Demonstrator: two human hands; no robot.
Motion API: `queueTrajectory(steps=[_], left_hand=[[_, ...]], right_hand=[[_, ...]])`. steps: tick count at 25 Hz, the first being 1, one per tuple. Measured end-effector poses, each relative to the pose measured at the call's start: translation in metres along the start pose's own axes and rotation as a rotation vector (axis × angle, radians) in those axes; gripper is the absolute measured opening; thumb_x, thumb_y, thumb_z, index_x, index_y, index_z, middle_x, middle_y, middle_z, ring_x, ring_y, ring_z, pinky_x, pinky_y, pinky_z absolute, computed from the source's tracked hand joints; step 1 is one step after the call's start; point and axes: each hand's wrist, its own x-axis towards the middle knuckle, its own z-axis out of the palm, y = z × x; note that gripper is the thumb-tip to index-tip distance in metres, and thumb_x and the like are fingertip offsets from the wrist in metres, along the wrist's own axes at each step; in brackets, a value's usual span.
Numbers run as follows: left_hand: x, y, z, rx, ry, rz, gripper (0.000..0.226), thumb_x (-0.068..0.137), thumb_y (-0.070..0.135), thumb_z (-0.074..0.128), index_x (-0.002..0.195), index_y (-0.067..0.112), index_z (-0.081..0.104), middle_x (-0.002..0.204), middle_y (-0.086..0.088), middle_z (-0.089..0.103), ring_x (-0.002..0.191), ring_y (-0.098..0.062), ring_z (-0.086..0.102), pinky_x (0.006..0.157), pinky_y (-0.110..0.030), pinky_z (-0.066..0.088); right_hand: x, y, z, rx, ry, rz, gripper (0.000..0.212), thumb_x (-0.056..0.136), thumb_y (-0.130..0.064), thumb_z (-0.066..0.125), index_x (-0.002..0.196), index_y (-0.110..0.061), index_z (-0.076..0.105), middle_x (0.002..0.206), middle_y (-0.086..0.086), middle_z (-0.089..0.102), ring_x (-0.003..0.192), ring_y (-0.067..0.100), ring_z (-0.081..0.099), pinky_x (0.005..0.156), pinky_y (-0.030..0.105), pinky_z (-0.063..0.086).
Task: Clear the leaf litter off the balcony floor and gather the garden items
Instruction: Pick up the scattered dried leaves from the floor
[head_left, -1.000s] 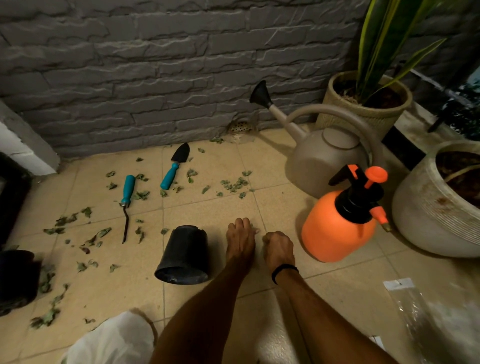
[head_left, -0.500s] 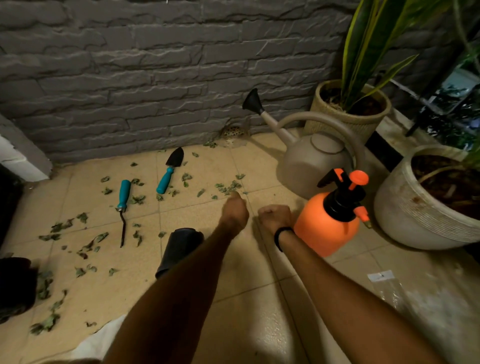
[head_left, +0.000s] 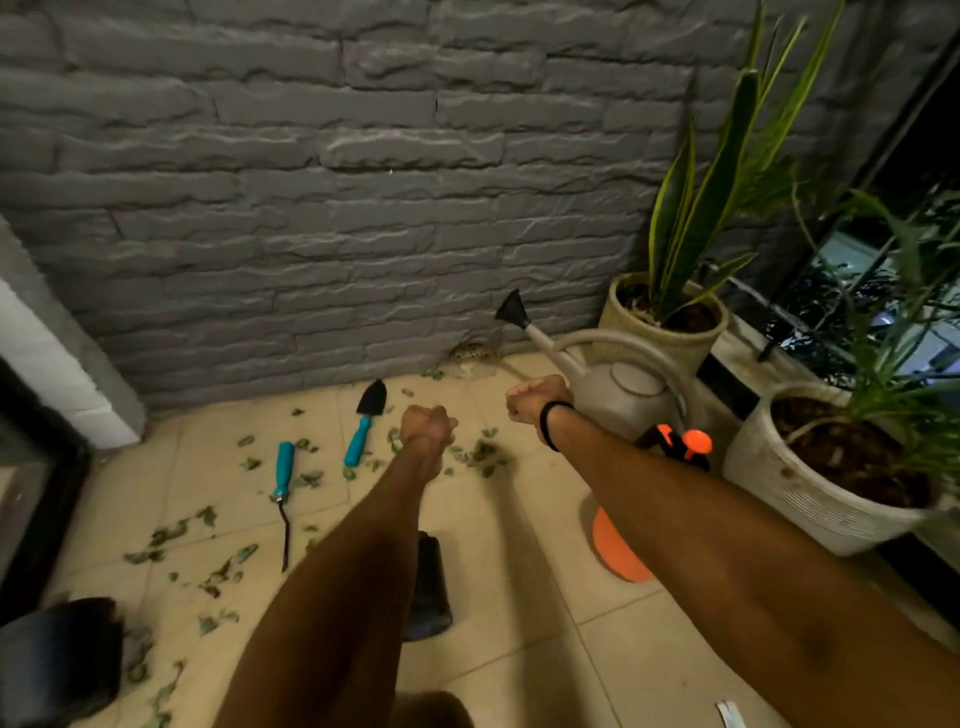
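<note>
Dry green leaf litter is scattered over the beige tiled floor. A teal-handled trowel and a teal-handled weeder lie among the leaves near the wall. A black plastic pot lies on its side, partly hidden by my left forearm. My left hand is a fist held out above the leaves. My right hand is also a fist, raised in front of the beige watering can. An orange pressure sprayer stands mostly hidden under my right forearm.
A grey brick wall closes the far side. Two potted plants, one wicker and one white, stand at the right by a railing. Another dark pot sits at the lower left. A black frame edges the left.
Both arms have lifted off the floor and stretched forward with the hands closing into fists. The view has tilted up, showing more wall and plants.
</note>
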Motion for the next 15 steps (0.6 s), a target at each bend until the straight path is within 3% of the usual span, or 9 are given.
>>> queueTrajectory(steps=[3,6,10,13,15], left_hand=[[0.006,-0.013,0.001,-0.129,0.005,-0.048,0.018,0.101,0.020,0.055,0.101,0.002,0.053,0.090,-0.015,0.068,0.054,-0.017,0.051,0.047,-0.023,0.040],[0.029,-0.038,0.015,-0.205,0.065,-0.086,0.021,0.100,0.019,0.058,0.085,0.007,0.049,0.081,-0.014,0.065,0.057,-0.019,0.052,0.051,-0.026,0.040],[0.064,-0.085,0.036,-0.061,0.124,-0.097,0.025,0.098,0.017,0.057,0.110,-0.004,0.064,0.090,-0.014,0.067,0.064,-0.022,0.057,0.055,-0.027,0.045],[0.095,-0.096,0.025,0.080,0.252,-0.139,0.028,0.097,0.022,0.055,0.117,0.010,0.070,0.111,-0.005,0.070,0.095,-0.022,0.066,0.085,-0.031,0.056],[0.101,-0.094,0.023,0.207,0.226,-0.053,0.025,0.097,0.021,0.057,0.109,0.010,0.074,0.108,-0.005,0.073,0.097,-0.026,0.067,0.089,-0.032,0.055]], right_hand=[[0.006,0.009,0.014,-0.080,-0.005,0.015,0.017,0.082,-0.012,0.069,0.075,-0.024,0.059,0.094,0.006,0.063,0.088,0.021,0.061,0.089,0.032,0.054],[0.022,0.037,0.041,-0.109,0.022,0.044,0.011,0.085,-0.016,0.067,0.083,-0.024,0.059,0.087,-0.001,0.057,0.082,0.017,0.053,0.078,0.026,0.048],[0.044,0.093,0.089,-0.010,0.233,0.144,0.026,0.091,-0.006,0.057,0.066,-0.011,0.061,0.076,0.009,0.057,0.071,0.024,0.053,0.070,0.038,0.050],[0.055,0.120,0.115,-0.132,0.206,0.155,0.023,0.095,-0.012,0.052,0.095,-0.005,0.074,0.098,0.012,0.071,0.094,0.028,0.065,0.082,0.033,0.054],[0.057,0.123,0.115,-0.233,0.127,0.120,0.025,0.097,-0.015,0.051,0.111,-0.006,0.070,0.113,0.011,0.067,0.110,0.028,0.061,0.090,0.029,0.048]])
